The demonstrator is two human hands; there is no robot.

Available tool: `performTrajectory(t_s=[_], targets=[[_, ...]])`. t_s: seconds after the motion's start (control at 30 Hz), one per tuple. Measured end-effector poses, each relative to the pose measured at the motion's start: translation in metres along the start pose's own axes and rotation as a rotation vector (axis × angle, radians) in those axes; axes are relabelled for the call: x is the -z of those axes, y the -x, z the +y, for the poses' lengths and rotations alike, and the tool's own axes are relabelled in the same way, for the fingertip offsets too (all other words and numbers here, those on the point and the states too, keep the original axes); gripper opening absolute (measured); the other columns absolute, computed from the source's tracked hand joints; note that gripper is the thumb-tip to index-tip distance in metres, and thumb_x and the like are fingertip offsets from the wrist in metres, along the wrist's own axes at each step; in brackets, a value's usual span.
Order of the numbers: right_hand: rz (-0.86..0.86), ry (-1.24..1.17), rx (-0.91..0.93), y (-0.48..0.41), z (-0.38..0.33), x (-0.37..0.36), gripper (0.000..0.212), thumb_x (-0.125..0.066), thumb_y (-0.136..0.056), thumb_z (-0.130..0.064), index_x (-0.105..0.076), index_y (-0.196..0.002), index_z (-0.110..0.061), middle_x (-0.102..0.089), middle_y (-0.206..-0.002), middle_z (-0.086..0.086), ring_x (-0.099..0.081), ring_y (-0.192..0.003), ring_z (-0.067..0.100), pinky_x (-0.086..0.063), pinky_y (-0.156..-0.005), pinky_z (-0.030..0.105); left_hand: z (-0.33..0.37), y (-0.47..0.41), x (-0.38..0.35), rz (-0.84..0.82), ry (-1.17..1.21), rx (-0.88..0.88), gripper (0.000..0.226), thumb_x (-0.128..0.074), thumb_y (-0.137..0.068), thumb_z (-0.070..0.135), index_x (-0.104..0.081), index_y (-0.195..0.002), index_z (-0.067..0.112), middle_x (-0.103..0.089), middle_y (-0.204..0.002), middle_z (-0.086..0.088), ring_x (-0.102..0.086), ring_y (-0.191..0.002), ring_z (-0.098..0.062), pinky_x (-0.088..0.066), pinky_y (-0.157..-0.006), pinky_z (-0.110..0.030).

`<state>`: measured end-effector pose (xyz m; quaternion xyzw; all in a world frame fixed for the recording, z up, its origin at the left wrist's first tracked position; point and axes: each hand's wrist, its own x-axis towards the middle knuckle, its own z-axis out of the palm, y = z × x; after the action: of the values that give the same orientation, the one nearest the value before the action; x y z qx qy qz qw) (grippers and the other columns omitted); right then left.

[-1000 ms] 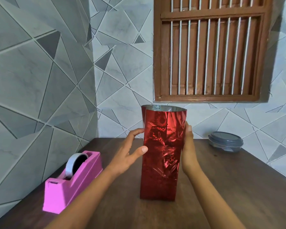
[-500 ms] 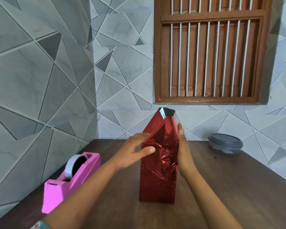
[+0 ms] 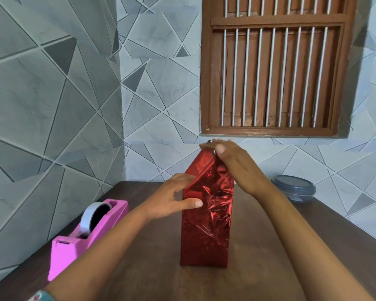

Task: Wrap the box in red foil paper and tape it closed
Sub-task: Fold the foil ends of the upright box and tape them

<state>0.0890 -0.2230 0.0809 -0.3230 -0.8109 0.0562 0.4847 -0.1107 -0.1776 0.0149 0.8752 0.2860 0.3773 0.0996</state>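
A tall box wrapped in shiny red foil paper (image 3: pixel 206 222) stands upright in the middle of the brown table (image 3: pixel 269 257). Its top end of foil is folded in from the left into a sloping flap that rises to a peak. My left hand (image 3: pixel 174 198) holds the box's upper left side, thumb across the front and fingers behind the folded flap. My right hand (image 3: pixel 232 164) lies over the peak with straight fingers, pressing the foil from above and from the right. The box itself is hidden under the foil.
A pink tape dispenser (image 3: pixel 85 237) with a white tape roll sits at the table's left edge by the tiled wall. A round grey lidded container (image 3: pixel 293 187) stands at the back right. A barred brown wooden window (image 3: pixel 274 66) is on the wall behind.
The open foil tube at the top was folded in from the left into a slanted flap. My right hand rose from the box's right side onto the peak.
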Motion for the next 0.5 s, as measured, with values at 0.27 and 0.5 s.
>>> performTrajectory(t_s=[0.27, 0.5], targets=[[0.069, -0.213, -0.062, 0.03, -0.008, 0.025, 0.055, -0.037, -0.091, -0.049, -0.071, -0.056, -0.023, -0.058, -0.045, 0.013, -0.059, -0.053, 0.022, -0.047, -0.07, 0.012, -0.002, 0.005, 0.002, 0.014, -0.031, -0.008, 0.062, -0.063, -0.071, 0.066, -0.052, -0.127, 0.041, -0.051, -0.128, 0.03, -0.04, -0.127, 0.003, -0.025, -0.106, -0.01], [-0.091, -0.097, -0.089, -0.002, -0.023, 0.019, 0.041, -0.042, -0.095, -0.047, -0.075, -0.089, -0.024, -0.072, -0.082, -0.014, -0.064, -0.085, -0.001, -0.048, -0.086, 0.023, 0.006, 0.004, 0.003, -0.003, -0.072, 0.0, 0.061, -0.07, -0.071, 0.053, -0.048, -0.128, 0.047, -0.048, -0.124, 0.037, -0.039, -0.126, 0.005, -0.026, -0.105, -0.012]])
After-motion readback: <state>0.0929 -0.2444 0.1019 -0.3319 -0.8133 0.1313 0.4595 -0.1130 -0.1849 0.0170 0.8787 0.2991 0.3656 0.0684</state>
